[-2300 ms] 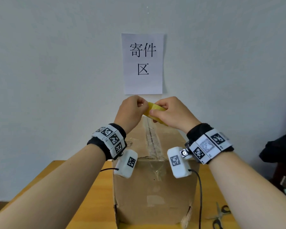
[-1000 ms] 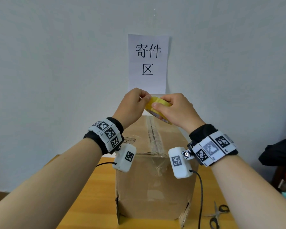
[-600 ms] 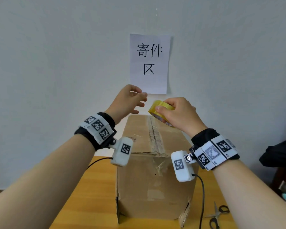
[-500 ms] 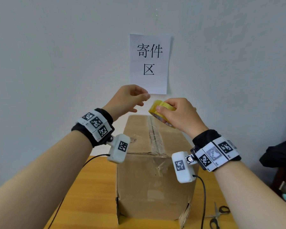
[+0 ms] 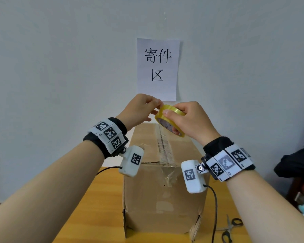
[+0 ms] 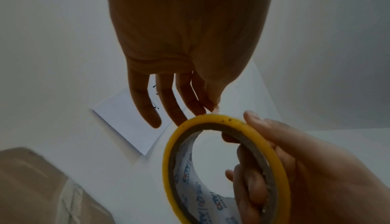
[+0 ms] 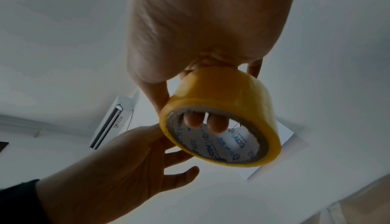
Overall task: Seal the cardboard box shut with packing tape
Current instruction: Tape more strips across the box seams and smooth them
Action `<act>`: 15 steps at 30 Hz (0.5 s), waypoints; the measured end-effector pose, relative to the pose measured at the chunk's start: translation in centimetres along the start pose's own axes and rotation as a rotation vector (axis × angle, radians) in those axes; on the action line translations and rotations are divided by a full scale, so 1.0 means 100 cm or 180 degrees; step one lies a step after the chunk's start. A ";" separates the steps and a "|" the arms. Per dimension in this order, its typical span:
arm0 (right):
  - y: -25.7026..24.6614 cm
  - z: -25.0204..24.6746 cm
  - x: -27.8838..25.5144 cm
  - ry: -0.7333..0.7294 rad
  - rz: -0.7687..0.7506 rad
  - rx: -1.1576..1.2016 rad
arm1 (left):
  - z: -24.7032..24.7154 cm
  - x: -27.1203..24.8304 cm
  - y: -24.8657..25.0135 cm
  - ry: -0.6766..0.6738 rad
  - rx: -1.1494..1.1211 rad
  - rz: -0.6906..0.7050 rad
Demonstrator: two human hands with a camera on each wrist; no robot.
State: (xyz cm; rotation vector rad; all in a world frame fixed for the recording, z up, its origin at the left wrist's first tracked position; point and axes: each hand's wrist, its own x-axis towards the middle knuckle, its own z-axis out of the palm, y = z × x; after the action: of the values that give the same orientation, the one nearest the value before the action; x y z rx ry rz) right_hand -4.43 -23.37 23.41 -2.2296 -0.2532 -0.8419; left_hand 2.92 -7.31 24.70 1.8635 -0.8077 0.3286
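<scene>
The right hand (image 5: 191, 121) has the tape roll (image 5: 168, 120) hooked, fingers through the core, up over the far end of the cardboard box (image 5: 165, 190), probably so the left hand (image 5: 139, 109) can pinch at the rim for the loose end. Can't make out any free end, and the box's far side is hidden

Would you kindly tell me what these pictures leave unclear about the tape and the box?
- Loose end of the tape roll: the left hand touches the rim, but its fingers hide whether any tape is lifted.
- Far end of the box, head view: behind the right hand.
- Scissors: cut off by the bottom edge.
- Print inside the roll: too small in both wrist views.
</scene>
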 end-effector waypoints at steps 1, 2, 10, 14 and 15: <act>0.000 -0.001 0.000 0.0003 -0.0013 -0.0011 | 0.000 -0.001 0.000 -0.0019 -0.0117 -0.0077; 0.000 -0.001 -0.001 0.0000 -0.0023 -0.0019 | -0.001 -0.002 0.001 -0.0035 -0.0207 -0.0144; -0.006 -0.007 -0.010 -0.0192 -0.0139 0.0303 | -0.006 -0.007 0.004 -0.0114 -0.0544 -0.0277; -0.005 -0.009 -0.013 -0.0437 -0.0164 0.0578 | -0.007 -0.010 0.003 -0.0130 -0.0607 -0.0296; -0.004 -0.008 -0.013 -0.0453 -0.0158 0.0573 | -0.006 -0.010 0.002 -0.0074 -0.0577 -0.0277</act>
State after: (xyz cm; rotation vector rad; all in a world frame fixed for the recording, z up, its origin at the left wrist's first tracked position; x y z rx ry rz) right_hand -6.02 -23.55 23.24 -2.1232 -0.4364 -0.6594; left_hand 2.14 -6.37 24.51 1.7293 -0.7447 0.1732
